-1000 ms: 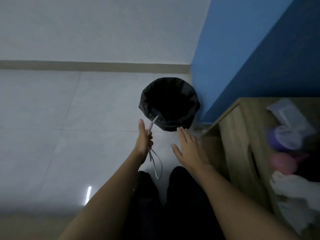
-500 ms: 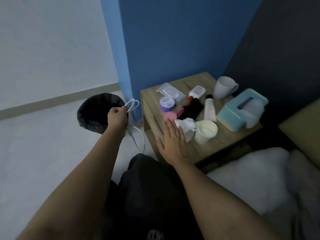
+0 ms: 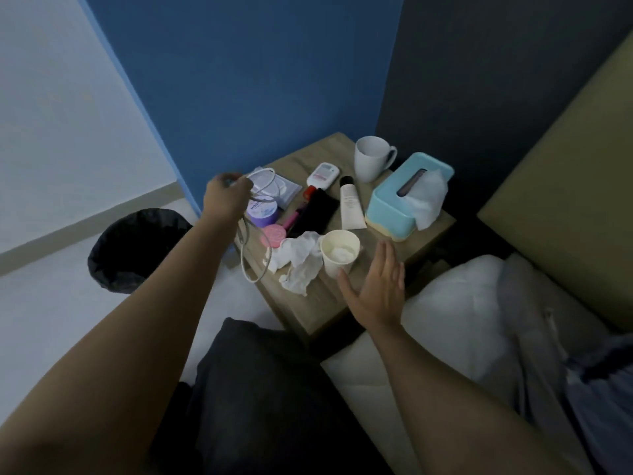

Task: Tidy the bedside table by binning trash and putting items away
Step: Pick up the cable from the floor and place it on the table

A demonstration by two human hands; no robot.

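My left hand [image 3: 226,197] is closed around a looped white cable [image 3: 255,234] that dangles over the left edge of the wooden bedside table [image 3: 320,303]. My right hand [image 3: 375,293] hovers open just in front of a paper cup [image 3: 339,253], holding nothing. Beside the cup lies a crumpled white tissue [image 3: 299,262]. Further back sit a purple jar [image 3: 263,211], a pink compact [image 3: 273,233], a black case [image 3: 313,216], a white tube [image 3: 350,204], a white mug [image 3: 370,159] and a teal tissue box [image 3: 407,197]. The black-lined bin [image 3: 137,248] stands on the floor to the left.
A clear wrapped packet [image 3: 281,188] and a small white bottle [image 3: 322,173] lie at the table's back. A blue wall stands behind the table. A white pillow [image 3: 459,303] and a tan headboard [image 3: 565,186] fill the right. My dark-trousered legs [image 3: 260,399] are below.
The view swung from the bin to the table. My left hand carried the cable from above the bin over to the table's left side. My right hand moved right, toward the paper cup.
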